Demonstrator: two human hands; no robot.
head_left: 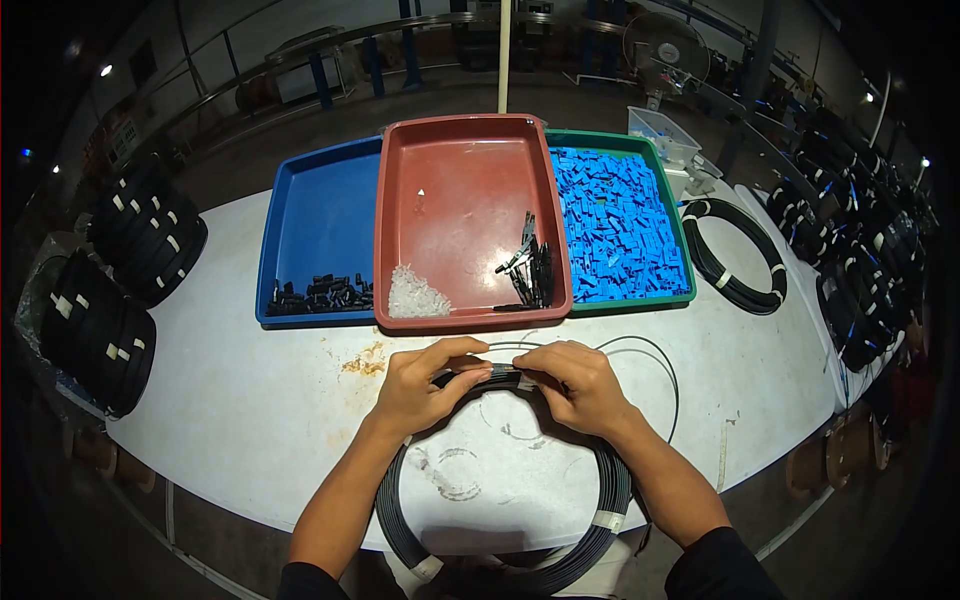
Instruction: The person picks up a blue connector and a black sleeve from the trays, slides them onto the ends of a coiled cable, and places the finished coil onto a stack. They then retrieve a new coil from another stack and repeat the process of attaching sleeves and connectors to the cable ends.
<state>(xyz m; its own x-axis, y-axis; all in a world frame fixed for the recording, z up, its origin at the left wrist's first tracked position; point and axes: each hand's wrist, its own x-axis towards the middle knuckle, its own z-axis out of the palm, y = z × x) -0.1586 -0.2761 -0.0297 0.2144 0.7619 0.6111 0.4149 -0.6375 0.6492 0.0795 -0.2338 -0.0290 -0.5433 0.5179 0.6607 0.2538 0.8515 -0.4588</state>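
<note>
My left hand [425,382] is closed at the top of a coil of black cable [615,475], its thumb and index finger pinching a small dark piece [503,368]. From the other side my right hand [575,380] pinches the same spot, fingertips close to the left ones. Whether the piece is a cable end or a connector is too small to tell. White tape [608,520] binds the coil, which lies near the table's front edge. A loose cable loop [676,385] curves out to the right.
Behind my hands stand a blue tray [325,200] with black parts, a red tray [470,190] with clear and black pieces, and a green tray [690,295] of blue parts. Coils [100,330] are stacked left; another coil [707,265] lies right.
</note>
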